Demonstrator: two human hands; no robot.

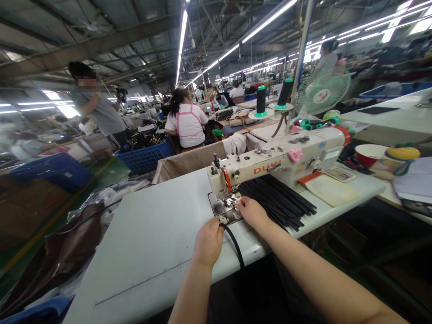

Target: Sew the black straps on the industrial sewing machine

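Grip of the left hand (208,240): thumb and fingers closed on a narrow, flat black strap (236,241), near the front edge of the metal needle plate. Strap curves from these fingers across the pale tabletop (158,234) and drops over its near edge. Right hand (254,213) at the needle area of an off-white sewing machine with orange lettering (286,155), fingertips drawn together; cannot tell whether they pinch anything. Just beyond the right hand, partly under the machine's arm, a loose bundle of flat black strips (283,204), ends fanned toward the right. Right of the bundle, a pale yellow sheet with an orange edge (330,191). Behind the machine, two black thread cones with green bases (261,101).
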